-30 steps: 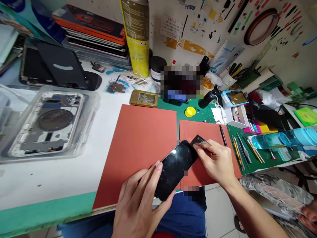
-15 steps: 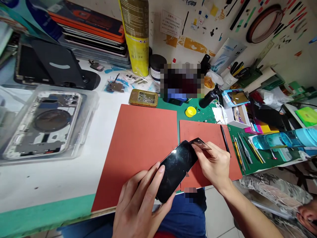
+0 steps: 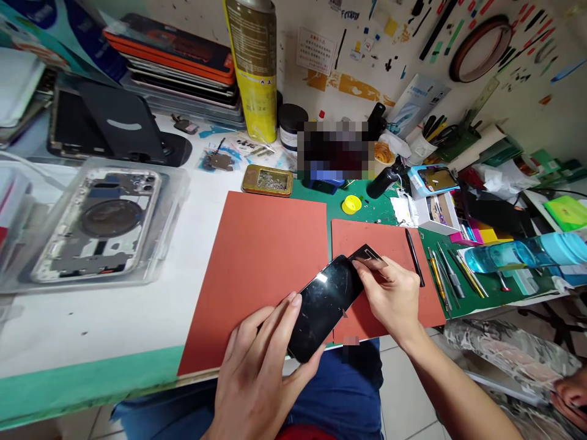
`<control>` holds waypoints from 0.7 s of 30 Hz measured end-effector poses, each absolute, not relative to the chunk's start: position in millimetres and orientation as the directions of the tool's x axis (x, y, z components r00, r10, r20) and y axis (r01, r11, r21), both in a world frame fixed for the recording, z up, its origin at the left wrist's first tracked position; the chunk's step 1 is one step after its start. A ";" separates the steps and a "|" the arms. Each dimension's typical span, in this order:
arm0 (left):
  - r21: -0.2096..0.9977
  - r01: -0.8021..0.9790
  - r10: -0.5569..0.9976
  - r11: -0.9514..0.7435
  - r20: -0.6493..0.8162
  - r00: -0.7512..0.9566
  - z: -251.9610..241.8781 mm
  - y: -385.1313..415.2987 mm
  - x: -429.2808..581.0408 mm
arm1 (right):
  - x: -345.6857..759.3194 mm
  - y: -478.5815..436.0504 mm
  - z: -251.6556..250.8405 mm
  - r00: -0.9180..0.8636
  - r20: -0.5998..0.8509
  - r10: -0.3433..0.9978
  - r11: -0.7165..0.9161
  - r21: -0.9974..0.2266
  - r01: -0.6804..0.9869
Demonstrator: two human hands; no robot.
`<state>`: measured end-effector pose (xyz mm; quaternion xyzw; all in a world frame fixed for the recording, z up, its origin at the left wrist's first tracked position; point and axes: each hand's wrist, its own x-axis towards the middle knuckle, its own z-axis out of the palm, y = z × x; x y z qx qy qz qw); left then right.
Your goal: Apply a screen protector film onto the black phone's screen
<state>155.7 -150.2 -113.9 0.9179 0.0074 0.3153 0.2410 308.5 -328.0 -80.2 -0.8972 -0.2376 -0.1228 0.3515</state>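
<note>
At the near edge of the workbench (image 3: 114, 318), across the seam between the large red mat (image 3: 261, 256) and the small red mat (image 3: 394, 235): holding a black phone (image 3: 323, 305) slantwise, glass up, lower end overhanging the bench edge. Clamping that lower end with the left hand (image 3: 259, 379), fingers closed along the left side, thumb wrapping the bottom corner. Pinching a thin dark card (image 3: 369, 252) in the right hand (image 3: 389, 296), thumb and forefinger shut on it, setting its edge at the phone's upper corner. Keeping both grips, the slant and the card's corner position as a second ago; showing only a slight shift of view. Leaving a black stylus (image 3: 415, 256) just right of the right hand and a row of metal tools (image 3: 452, 278) on the green mat (image 3: 486, 287). Leaving, well to the left, a clear tray (image 3: 177, 183) containing a stripped phone housing (image 3: 98, 229).
</note>
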 end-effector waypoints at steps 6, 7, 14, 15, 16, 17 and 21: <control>0.456 -0.112 0.173 -0.883 0.538 0.825 -113.4 -149.5 153.7 | 307.9 -332.7 -77.8 0.893 0.335 0.299 -0.635 -0.629 0.449; 0.458 -0.117 0.172 -0.881 0.541 0.823 -113.5 -149.6 153.3 | 307.4 -333.8 -77.1 0.898 0.326 0.296 -0.633 -0.637 0.440; 0.486 -0.119 0.195 -0.866 0.548 0.814 -110.9 -151.1 153.5 | 303.2 -339.4 -78.7 0.898 0.333 0.288 -0.633 -0.637 0.440; 0.491 -0.120 0.198 -0.863 0.547 0.813 -110.5 -151.1 153.4 | 303.1 -339.7 -79.7 0.896 0.334 0.293 -0.631 -0.637 0.444; 0.494 -0.121 0.199 -0.861 0.547 0.813 -110.5 -151.1 153.2 | 303.2 -339.8 -80.6 0.893 0.339 0.296 -0.628 -0.636 0.449; 0.495 -0.124 0.199 -0.860 0.549 0.812 -110.6 -151.1 152.9 | 303.6 -339.9 -81.3 0.889 0.346 0.298 -0.626 -0.633 0.456; 0.492 -0.128 0.195 -0.861 0.552 0.810 -113.0 -150.6 150.5 | 306.5 -338.7 -81.2 0.893 0.338 0.298 -0.629 -0.634 0.450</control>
